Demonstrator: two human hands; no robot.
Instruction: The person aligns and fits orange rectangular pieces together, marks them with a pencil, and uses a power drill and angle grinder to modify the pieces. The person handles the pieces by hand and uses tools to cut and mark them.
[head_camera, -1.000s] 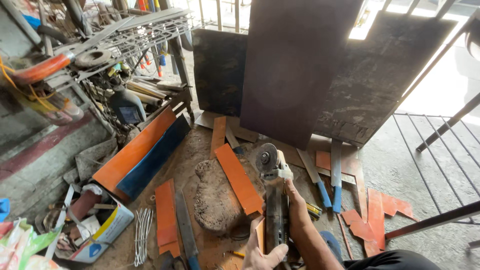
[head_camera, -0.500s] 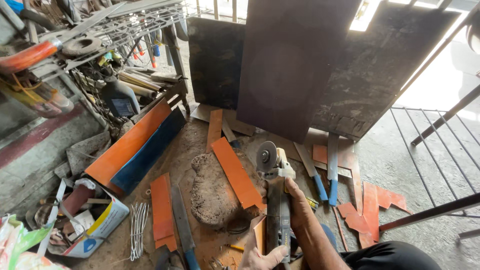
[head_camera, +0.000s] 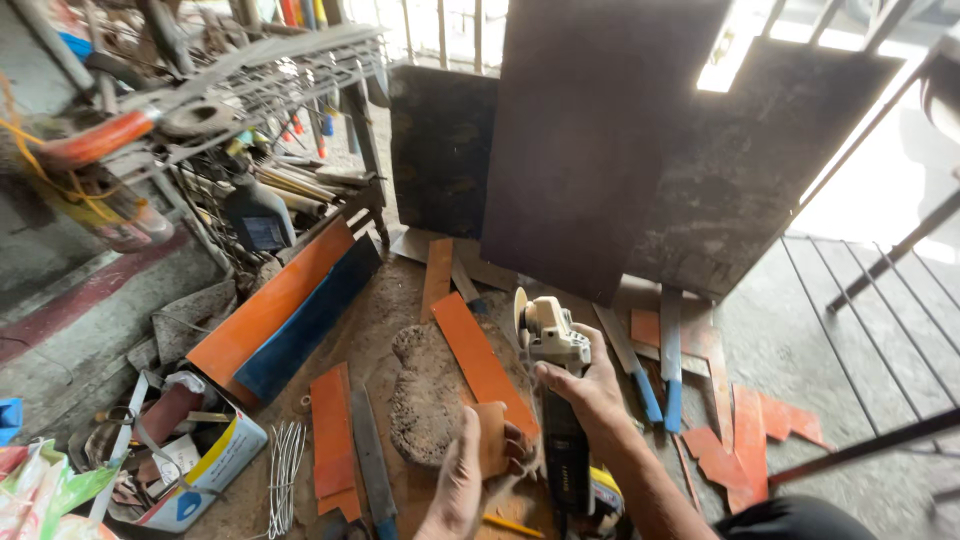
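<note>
My right hand (head_camera: 590, 385) grips the body of an angle grinder (head_camera: 553, 345), its disc (head_camera: 520, 315) pointing away from me above the floor. My left hand (head_camera: 465, 480) holds a small orange metal piece (head_camera: 490, 440) up beside the grinder. Just beyond both hands a long orange metal strip (head_camera: 478, 358) lies across a rough flat stone slab (head_camera: 425, 395) on the ground.
Dark metal sheets (head_camera: 600, 140) lean against a railing ahead. Orange and blue metal offcuts (head_camera: 290, 310) lie on the left, more orange scraps (head_camera: 745, 440) on the right. A cluttered rack of tools (head_camera: 200, 90) stands at left, a box of junk (head_camera: 190, 450) and a bundle of wire rods (head_camera: 285, 455) below it.
My left hand has risen into view holding the small orange piece next to the grinder. The grinder has tilted slightly up and left.
</note>
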